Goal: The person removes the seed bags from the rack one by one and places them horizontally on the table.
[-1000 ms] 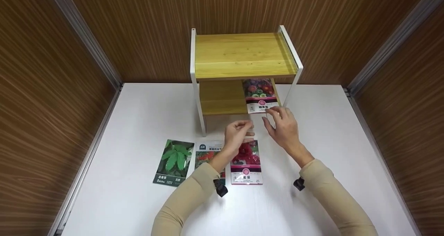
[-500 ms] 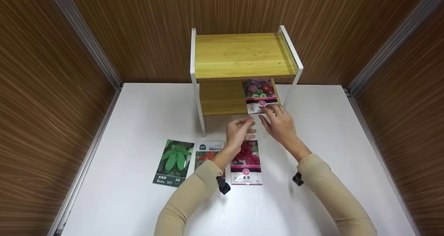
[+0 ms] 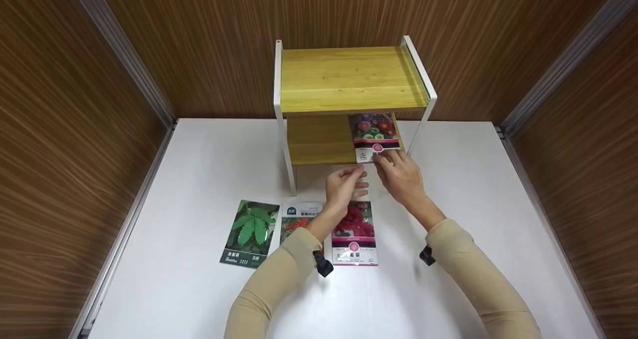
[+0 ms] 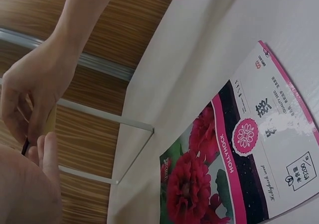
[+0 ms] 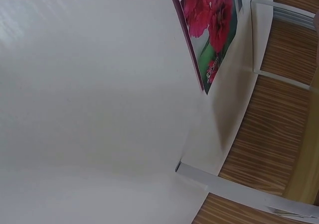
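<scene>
A seed packet [image 3: 376,132] printed with mixed flowers lies on the right part of the lower shelf [image 3: 319,139]. At its front right corner my right hand [image 3: 402,174] pinches the packet between thumb and fingers. My left hand [image 3: 340,192] is just below the packet's front left corner, thumb and forefinger close together, the other fingers extended and nothing visible in them. In the left wrist view both hands appear at the left, the right hand [image 4: 45,79] above. Below my left hand, a hollyhock seed packet [image 3: 354,249] lies on the white table, its top end partly covered.
Left of the hollyhock packet lie a packet with red flowers [image 3: 298,225], partly hidden by my left forearm, and a green-leaf packet [image 3: 251,234]. The two-tier rack has a wooden top board [image 3: 349,80] and white metal side frames [image 3: 277,75]. Wood-grain walls [image 3: 214,45] surround the table.
My right hand has moved slightly left along the packet's front edge, and its thumb has closed in to the fingers there. My left hand has risen slightly toward the shelf edge.
</scene>
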{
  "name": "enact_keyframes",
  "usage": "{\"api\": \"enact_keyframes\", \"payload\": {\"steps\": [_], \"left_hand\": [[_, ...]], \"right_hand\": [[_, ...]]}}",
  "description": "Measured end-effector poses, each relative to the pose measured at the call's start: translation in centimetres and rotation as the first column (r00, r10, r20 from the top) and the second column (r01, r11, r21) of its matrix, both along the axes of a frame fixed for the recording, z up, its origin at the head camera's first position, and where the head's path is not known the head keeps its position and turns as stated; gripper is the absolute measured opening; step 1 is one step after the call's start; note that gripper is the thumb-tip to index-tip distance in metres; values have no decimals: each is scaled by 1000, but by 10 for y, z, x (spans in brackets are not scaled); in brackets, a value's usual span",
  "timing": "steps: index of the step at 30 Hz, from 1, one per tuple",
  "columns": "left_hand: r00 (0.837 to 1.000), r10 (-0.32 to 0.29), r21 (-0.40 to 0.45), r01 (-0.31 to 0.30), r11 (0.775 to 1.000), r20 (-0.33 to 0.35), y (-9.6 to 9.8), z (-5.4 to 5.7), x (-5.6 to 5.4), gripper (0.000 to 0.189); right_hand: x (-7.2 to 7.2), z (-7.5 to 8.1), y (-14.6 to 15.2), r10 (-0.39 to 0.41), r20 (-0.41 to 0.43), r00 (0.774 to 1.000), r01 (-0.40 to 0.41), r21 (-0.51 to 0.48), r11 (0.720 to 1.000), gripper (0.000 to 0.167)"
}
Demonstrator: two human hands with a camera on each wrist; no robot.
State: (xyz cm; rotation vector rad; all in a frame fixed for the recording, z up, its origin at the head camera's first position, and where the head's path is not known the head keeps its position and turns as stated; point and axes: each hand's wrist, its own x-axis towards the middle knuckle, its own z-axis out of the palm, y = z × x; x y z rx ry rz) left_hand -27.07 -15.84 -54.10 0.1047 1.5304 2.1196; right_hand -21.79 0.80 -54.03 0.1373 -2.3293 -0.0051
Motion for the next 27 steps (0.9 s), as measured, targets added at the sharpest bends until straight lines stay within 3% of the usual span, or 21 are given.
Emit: {"api": "enact_keyframes", "payload": {"steps": [19,27], "left_hand": [[1000,3,8,-3,1000,1,-7,4,-6,20],[1000,-8,-4,8,1000,-18,-9,4,-9,22]], "right_hand": [[10,0,-4,45,-33,998,-45,19,999,17],[20,-2,-8,19,-20,1000,-18,64,998,19]]}}
